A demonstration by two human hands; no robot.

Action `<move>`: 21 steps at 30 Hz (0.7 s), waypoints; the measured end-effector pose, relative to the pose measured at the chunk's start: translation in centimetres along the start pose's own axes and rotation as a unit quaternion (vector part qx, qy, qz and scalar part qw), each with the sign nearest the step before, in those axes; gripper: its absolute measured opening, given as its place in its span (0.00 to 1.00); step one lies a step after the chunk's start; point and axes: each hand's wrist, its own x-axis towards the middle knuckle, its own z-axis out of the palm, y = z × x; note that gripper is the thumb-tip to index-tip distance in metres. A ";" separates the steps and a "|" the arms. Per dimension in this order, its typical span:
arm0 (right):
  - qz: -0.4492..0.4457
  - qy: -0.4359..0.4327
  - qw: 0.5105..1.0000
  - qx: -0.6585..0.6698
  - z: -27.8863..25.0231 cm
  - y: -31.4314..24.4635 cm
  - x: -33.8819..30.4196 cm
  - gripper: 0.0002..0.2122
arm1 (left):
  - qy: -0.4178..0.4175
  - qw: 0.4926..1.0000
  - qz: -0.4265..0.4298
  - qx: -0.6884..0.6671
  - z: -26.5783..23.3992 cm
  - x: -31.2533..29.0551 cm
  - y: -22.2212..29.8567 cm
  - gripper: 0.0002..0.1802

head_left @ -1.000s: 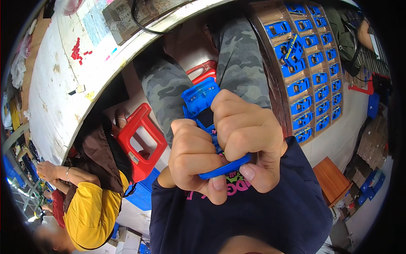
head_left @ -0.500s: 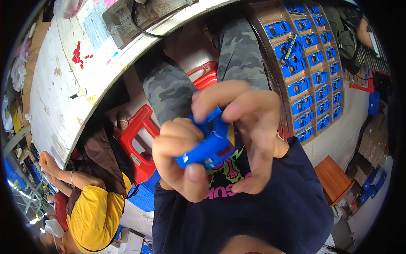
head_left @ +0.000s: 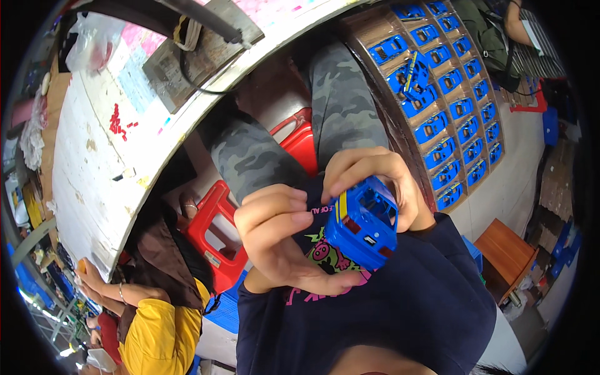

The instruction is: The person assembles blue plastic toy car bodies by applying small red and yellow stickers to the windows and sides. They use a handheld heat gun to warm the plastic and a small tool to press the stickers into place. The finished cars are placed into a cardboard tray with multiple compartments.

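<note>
A blue toy car body [head_left: 359,240] with a yellow stripe and red tail-light patches is in front of my chest, its open window area facing up. My right hand [head_left: 390,178] grips it from the far right side, fingers over the top edge. My left hand [head_left: 272,240] is open to the left of the car, fingers curved and apart from the thumb. The left thumb tip lies close to the car's lower edge; whether it touches cannot be made out.
To my right, a tray [head_left: 397,128] holds rows of blue car bodies. A white worktable [head_left: 81,181] with small red pieces [head_left: 117,122] and a metal fixture [head_left: 206,56] curves along the left. Beside me are a red stool [head_left: 215,240] and a person in a yellow shirt [head_left: 159,331].
The car body has moved right and turned its rear into view. My left hand has let go of it, and my right hand has closed on it.
</note>
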 end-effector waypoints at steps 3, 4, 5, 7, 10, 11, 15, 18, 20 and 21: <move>-0.008 -0.038 0.995 0.091 -0.3 0.3 0.1 0.31 | -0.069 0.996 0.045 -0.026 0.2 1.0 -0.1 0.31; -0.009 -0.035 0.993 0.116 -0.2 0.4 0.0 0.32 | -0.091 0.993 0.054 -0.047 0.4 1.0 -0.3 0.29; -0.008 -0.033 0.989 0.142 0.0 0.6 -0.1 0.32 | -0.112 0.990 0.063 -0.066 0.5 0.9 -0.4 0.28; 0.005 -0.028 0.987 0.156 0.1 0.6 -0.4 0.32 | -0.105 0.990 0.078 -0.054 0.7 1.0 -0.4 0.22; 0.012 -0.026 0.983 0.180 0.2 0.7 -0.6 0.33 | -0.121 0.988 0.078 -0.057 0.6 1.1 -0.5 0.19; 0.011 -0.030 0.983 0.181 0.1 0.7 -0.6 0.33 | -0.121 0.988 0.075 -0.055 0.6 1.1 -0.4 0.18; 0.017 -0.040 0.983 0.180 -0.1 0.8 -0.5 0.32 | -0.090 0.991 0.066 -0.069 0.8 0.6 -0.5 0.16; 0.027 -0.078 0.978 0.190 -0.5 1.0 -0.6 0.33 | -0.125 0.986 0.108 -0.018 0.4 1.0 -0.4 0.17; 0.122 -0.016 0.965 0.230 -0.3 0.5 -1.1 0.35 | -0.145 0.986 0.085 0.021 -0.2 1.1 -0.5 0.17; 0.168 0.014 0.954 0.248 -0.1 0.2 -1.3 0.36 | -0.154 0.984 0.074 0.041 -0.4 1.2 -0.6 0.18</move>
